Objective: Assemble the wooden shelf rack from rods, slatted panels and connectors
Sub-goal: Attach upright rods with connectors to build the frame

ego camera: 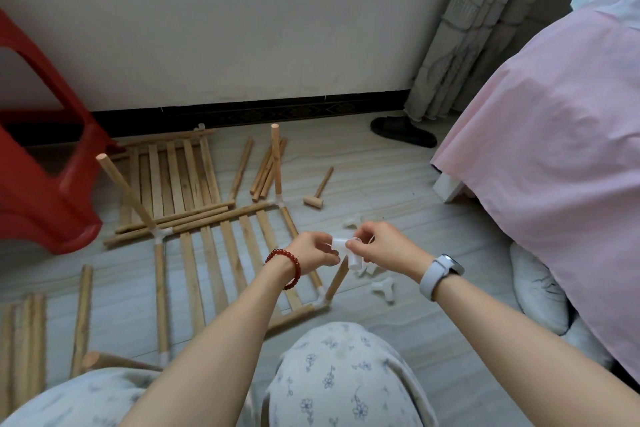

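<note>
over the near right corner of the floor frame [207,253], both hands meet on one white connector [346,246]. left hand [311,250] pinches its left stub, fingers [330,248] curled tight on it. right hand [381,246] pinches the right side, thumb and forefinger on the plastic, other fingers loosely curled. the connector is held in the air, one socket [356,264] pointing down and a little toward the person.

key relation: directly below and just left of that socket is the top end of the near right rod [336,282]. the rod rises tilted from the corner joint [320,300], long axis leaning up and to the right, toward the hands. rod tip is very near the connector; contact can't be told, left hand hides the tip. both hands are about equally near; the right is closer to the down socket, the left is over the rod tip.

judgement: next move likely turns the socket in line with the rod's tilt and presses down along that axis. if pushed straight down the socket may bind, or lever the rod out of the corner joint.

two far rods [275,156] [124,194] stand bare-topped, no connectors yet, so the task is at an early-middle stage. spare connectors [382,289] lie on the floor [398,191] just right of the hands, mallet [318,189] further back, loose rods [266,170] near the second panel [173,177].
</note>
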Motion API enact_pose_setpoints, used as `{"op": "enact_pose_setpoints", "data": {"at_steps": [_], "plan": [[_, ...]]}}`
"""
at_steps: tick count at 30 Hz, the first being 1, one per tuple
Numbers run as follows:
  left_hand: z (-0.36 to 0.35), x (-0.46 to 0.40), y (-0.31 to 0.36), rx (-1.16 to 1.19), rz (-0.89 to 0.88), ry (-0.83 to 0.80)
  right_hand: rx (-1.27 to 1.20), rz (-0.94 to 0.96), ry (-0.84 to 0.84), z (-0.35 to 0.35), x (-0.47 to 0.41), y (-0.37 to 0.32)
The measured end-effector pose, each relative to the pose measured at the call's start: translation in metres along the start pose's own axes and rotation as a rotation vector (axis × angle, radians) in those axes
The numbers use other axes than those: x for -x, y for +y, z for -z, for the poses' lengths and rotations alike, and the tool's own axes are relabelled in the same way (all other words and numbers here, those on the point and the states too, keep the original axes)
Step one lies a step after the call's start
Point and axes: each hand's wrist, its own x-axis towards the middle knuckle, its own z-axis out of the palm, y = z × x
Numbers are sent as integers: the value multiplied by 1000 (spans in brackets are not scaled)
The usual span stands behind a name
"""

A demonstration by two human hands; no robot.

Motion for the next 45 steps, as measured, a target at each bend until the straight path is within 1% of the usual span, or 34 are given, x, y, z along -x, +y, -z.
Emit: {"op": "enact_pose_setpoints", "data": {"at_steps": [3, 5, 10, 12, 15, 18, 22, 24, 27, 30, 34, 37, 40, 45], "plan": [[5, 1, -2, 78, 8, 45, 179, 59, -82, 5, 1, -2], [7, 2, -4, 99, 21, 51, 198, 53, -110, 7, 0, -1], [5, 3, -4, 92, -3, 89, -6, -37, -57, 1, -4, 5], [4, 3, -3, 90, -32, 102, -151, -87, -14, -4, -2, 11], [1, 5, -1, 62, -84, 81, -438, -177, 63, -11, 4, 21], [-6, 6, 2, -23, -118, 55, -546, -207, 98, -13, 6, 22], [-9, 8, 3, -201, -163, 237, -628, -205, 65, -17, 5, 17], [-7, 10, 4, -312, -194, 284, -663, -207, 39, -16, 5, 16], [-8, 11, 6, -488, -236, 272, -687, -208, 11, -13, 5, 17], [-10, 7, 5, -553, -241, 267, -681, -187, 44, -17, 6, 18], [-9, 3, 1, -524, -216, 184, -628, -132, 89, -25, 6, 21], [-11, 1, -1, -477, -201, 138, -609, -131, 95, -25, 7, 26], [-10, -2, 1, -482, -159, 81, -600, -151, 73, -25, 7, 28], [-14, -6, 9, -531, -116, 14, -571, -159, 97, -24, 10, 33]]}}
